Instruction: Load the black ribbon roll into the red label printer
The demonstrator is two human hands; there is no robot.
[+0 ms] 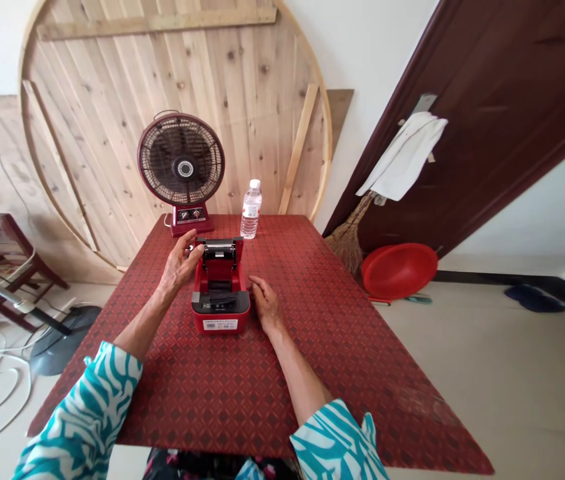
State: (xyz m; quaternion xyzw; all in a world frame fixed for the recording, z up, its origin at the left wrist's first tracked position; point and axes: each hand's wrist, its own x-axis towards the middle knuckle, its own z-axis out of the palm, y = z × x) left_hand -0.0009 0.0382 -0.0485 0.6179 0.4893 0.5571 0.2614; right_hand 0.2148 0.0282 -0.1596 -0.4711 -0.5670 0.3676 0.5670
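Note:
A red and black label printer (220, 313) stands on the table, its lid (219, 251) raised and tipped back so the inner roller and the paper bay show. My left hand (180, 264) holds the lid's left edge, with the thumb toward the front and the fingers reaching behind. Against the printer's right side rests my right hand (266, 305), its fingers loosely extended and touching or nearly touching the casing. A white sticker with print too small to read is on the printer's front.
Behind the printer on the patterned red table (312, 373) stand a dark red fan (182, 167) and a water bottle (250, 210). A large round wooden board (242, 100) leans on the wall. Right of the table are a broom (347, 237) and a red basin (400, 270).

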